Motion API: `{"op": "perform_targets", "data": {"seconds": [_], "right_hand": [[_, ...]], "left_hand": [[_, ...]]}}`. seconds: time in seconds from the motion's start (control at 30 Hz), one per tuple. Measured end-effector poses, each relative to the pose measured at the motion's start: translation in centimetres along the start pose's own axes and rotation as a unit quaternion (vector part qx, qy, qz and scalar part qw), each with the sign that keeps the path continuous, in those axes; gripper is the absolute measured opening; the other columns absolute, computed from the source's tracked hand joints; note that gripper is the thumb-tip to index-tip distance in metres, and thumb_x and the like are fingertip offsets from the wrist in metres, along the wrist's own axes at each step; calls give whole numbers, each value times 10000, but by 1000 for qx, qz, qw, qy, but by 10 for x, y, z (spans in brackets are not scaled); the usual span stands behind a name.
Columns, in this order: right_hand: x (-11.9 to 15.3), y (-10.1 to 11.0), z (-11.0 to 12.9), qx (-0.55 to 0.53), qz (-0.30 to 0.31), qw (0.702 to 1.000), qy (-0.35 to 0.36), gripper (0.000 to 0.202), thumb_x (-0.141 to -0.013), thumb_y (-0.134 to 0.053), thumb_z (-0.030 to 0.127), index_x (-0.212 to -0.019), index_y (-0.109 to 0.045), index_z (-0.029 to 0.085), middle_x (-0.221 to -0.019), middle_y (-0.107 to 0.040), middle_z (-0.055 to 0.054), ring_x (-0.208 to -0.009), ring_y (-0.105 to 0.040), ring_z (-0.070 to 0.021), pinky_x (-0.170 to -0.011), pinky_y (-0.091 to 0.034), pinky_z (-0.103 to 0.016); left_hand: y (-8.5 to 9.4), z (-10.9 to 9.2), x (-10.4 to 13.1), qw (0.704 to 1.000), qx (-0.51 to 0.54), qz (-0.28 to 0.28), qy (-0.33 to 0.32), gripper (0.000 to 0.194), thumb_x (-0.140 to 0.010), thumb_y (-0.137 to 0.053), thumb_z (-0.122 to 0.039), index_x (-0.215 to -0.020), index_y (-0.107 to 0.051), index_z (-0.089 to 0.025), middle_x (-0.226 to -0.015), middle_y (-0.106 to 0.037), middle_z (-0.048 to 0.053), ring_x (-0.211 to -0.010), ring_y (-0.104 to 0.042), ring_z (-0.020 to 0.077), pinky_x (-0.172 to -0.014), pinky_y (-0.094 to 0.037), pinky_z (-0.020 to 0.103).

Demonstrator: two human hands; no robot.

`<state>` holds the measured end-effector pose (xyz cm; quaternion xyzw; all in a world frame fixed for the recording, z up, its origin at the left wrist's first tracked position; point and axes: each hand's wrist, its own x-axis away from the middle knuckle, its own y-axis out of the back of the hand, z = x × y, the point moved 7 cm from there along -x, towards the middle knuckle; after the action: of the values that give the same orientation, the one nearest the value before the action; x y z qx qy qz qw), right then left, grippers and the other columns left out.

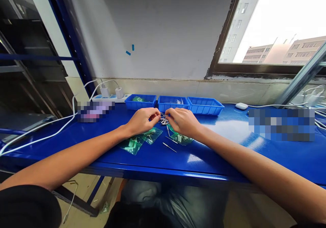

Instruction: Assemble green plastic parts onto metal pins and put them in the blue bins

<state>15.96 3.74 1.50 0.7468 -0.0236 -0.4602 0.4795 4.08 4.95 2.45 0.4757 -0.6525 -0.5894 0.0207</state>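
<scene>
I see my left hand (141,120) and my right hand (183,121) meeting over the glossy blue surface (229,143), just in front of a row of shallow blue plastic trays. Between them lies a small cluster of thin metal pins (163,120). The fingertips of both hands are pinched in towards that cluster: the left grip is closed with thumb and forefinger pressed together at its edge, and the right grip is clenched the same way from the other side. Each seems to be grasping one or more pins, though the parts are too small for me to tell exactly how many or how they sit between the fingers.

Under and just beside my left wrist lie two small clear bags of pale green plastic parts (141,140), touching each other. A third clear bag with green parts (182,139) is partly covered by my right hand. Two loose metal pins (170,143) rest on the surface between the bags, near the front.

Behind the hands, the left blue tray (140,102) holds some green pieces, the middle blue tray (173,103) holds something clear, and I cannot make out any contents in the right blue tray (205,105). A white power strip with two white chargers (112,94) sits to the left of the trays, its white cables (51,127) trailing across the surface. A small white rounded case (241,106) lies well to the right.
</scene>
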Motion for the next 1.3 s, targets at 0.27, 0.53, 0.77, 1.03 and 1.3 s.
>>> {"op": "perform_targets", "data": {"seconds": [0.27, 0.53, 0.77, 1.03, 1.3], "right_hand": [[0, 0, 0, 10, -10, 1000, 1, 252, -919, -353, 259, -877, -581, 162, -715, -638, -42, -631, -539, -134, -608, -326, -272], [0, 4, 0, -8, -22, 1000, 0, 188, -897, -427, 271, -950, -573, 166, -760, -650, -38, -701, -576, -148, -645, -371, -272], [1, 5, 0, -5, -28, 1000, 11, 176, -910, -402, 241, -891, -565, 175, -808, -650, -42, -708, -570, -146, -645, -363, -271], [0, 6, 0, -1, -27, 1000, -3, 222, -920, -369, 244, -874, -570, 160, -778, -641, -47, -692, -557, -145, -644, -349, -277], [1, 7, 1, 5, -40, 999, 5, 167, -893, -431, 256, -888, -570, 163, -750, -636, -30, -679, -554, -142, -632, -347, -267]], "left_hand": [[3, 1, 0, 1000, 4, -11, 10, 142, -823, -502, -285, -849, -563, -160, -668, -583, -7, -599, -521, 104, -557, -390, 221], [1, 1, 0, 1000, -7, 0, 1, 197, -845, -458, -284, -797, -588, -144, -686, -600, 15, -601, -509, 108, -547, -378, 226], [-2, 4, 0, 1000, -12, 8, 7, 228, -867, -438, -301, -804, -592, -146, -675, -588, 9, -590, -492, 107, -547, -367, 230], [-2, 3, 0, 1000, 9, 5, 4, 148, -847, -484, -296, -835, -532, -157, -680, -579, -6, -596, -524, 101, -551, -382, 220], [-3, 4, 0, 1000, -3, 7, 2, 199, -875, -432, -298, -815, -551, -150, -666, -560, -11, -579, -481, 91, -545, -360, 217]]}}
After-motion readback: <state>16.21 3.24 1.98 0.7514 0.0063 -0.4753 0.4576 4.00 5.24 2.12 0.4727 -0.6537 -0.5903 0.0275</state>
